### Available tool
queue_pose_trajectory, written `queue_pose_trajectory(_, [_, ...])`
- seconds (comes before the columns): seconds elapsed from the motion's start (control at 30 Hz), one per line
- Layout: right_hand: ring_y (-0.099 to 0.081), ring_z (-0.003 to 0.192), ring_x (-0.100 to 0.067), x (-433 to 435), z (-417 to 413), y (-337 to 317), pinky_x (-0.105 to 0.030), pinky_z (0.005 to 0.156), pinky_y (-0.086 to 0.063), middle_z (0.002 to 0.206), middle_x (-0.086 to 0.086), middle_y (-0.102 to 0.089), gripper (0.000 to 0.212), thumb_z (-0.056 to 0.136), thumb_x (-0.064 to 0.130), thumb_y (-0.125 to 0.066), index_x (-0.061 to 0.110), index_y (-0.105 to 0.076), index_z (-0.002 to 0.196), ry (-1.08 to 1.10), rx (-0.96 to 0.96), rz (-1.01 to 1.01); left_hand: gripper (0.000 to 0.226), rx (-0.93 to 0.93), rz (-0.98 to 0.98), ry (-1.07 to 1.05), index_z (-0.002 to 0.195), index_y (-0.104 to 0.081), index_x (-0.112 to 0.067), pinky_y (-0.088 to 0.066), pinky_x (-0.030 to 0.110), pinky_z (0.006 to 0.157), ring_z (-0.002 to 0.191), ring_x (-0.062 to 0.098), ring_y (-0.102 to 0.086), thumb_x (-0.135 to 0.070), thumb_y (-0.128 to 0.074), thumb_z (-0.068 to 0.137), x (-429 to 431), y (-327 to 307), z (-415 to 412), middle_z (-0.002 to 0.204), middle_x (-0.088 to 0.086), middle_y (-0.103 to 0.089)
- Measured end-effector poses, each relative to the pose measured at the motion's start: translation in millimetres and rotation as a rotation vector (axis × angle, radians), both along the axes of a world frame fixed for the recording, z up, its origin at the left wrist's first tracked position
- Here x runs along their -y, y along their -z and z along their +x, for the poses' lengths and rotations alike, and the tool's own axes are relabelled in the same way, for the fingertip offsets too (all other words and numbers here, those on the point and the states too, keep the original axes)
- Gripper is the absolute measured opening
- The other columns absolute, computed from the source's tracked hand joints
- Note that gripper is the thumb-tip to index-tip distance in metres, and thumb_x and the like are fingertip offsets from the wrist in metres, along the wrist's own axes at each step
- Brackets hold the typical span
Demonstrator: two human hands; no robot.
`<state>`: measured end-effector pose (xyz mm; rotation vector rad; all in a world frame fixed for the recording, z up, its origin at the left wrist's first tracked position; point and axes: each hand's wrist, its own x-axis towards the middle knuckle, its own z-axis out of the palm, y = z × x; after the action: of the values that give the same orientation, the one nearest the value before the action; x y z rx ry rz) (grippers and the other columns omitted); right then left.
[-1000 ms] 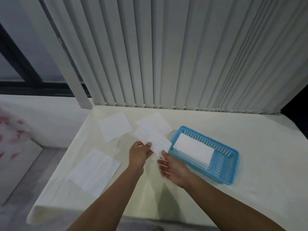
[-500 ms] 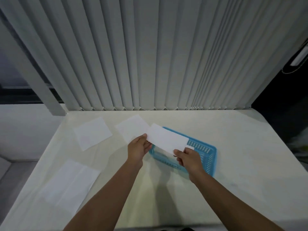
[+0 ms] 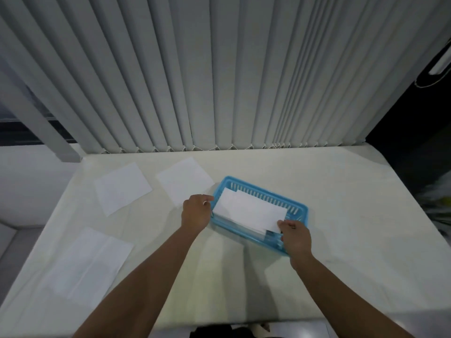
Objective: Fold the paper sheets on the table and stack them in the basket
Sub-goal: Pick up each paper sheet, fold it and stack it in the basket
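Blue plastic, the basket (image 3: 298, 209) sits near the middle of your worktop (image 3: 346, 242), a little toward the back edge. Your left hand (image 3: 195, 213) pinches the left end of the folded paper sheet (image 3: 252, 212), and your right hand (image 3: 295, 238) pinches its near right corner, so you hold it across the basket, over more folded paper lying inside. You cannot tell whether it touches that paper. Three unfolded sheets lie flat on the worktop: the far-left sheet (image 3: 122, 187) and the middle sheet (image 3: 183, 182) side by side toward the back left corner, and the near sheet (image 3: 90, 262) along the left edge, closer to the front. Vertical blinds (image 3: 219, 74) hang behind the back edge.
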<state>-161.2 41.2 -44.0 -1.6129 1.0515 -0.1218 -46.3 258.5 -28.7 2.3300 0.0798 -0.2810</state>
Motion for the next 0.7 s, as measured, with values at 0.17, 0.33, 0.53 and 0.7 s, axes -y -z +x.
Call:
queue_pose_trajectory(0.17, [-0.055,0.063,-0.02,3.5,0.8,-4.2,-0.031,0.062,-0.045,0.068,-0.004,-0.063,0.01,0.085,0.011,-0.065,0.008,-0.07,0.077,0.057,-0.008,0.061,0.043,-0.012,0.173,0.146,0.113,-0.068,-0.029,-0.039,0.036,0.103,0.122,0.029,-0.047,-0.011,-0.035,0.092,2.0,12.1,19.6,0.128,0.007,-0.057])
queue_pose_trajectory(0.33, [-0.049,0.058,-0.015,-4.7,-1.1,-10.1,-0.025,0.054,-0.042,0.069,-0.004,-0.061,0.019,0.086,0.006,-0.065,0.013,-0.066,0.069,0.107,0.025,0.167,0.047,-0.071,0.275,0.298,0.13,-0.057,-0.03,-0.037,0.038,0.107,0.131,0.031,-0.036,-0.011,-0.031,0.095,0.4,21.5,26.6,0.137,0.01,-0.049])
queue_pose_trajectory(0.53, [-0.05,0.059,-0.014,-10.5,2.7,-11.8,-0.021,0.053,-0.042,0.075,-0.003,-0.063,0.009,0.087,0.007,-0.064,0.011,-0.069,0.08,0.081,0.015,0.12,0.044,-0.096,0.153,0.388,0.133,-0.054,-0.029,-0.025,0.041,0.117,0.142,0.03,-0.022,-0.012,-0.037,0.095,-10.0,29.5,31.5,0.152,0.008,-0.033])
queue_pose_trajectory(0.7, [-0.052,0.061,-0.012,-19.8,14.7,-17.3,-0.019,0.051,-0.038,0.079,-0.002,-0.064,0.006,0.088,0.011,-0.064,0.009,-0.069,0.088,0.045,0.007,0.068,0.049,-0.018,0.204,0.42,0.136,-0.05,-0.03,-0.029,0.032,0.108,0.132,0.031,-0.031,-0.01,-0.028,0.098,-15.5,36.5,32.3,0.138,0.006,-0.045])
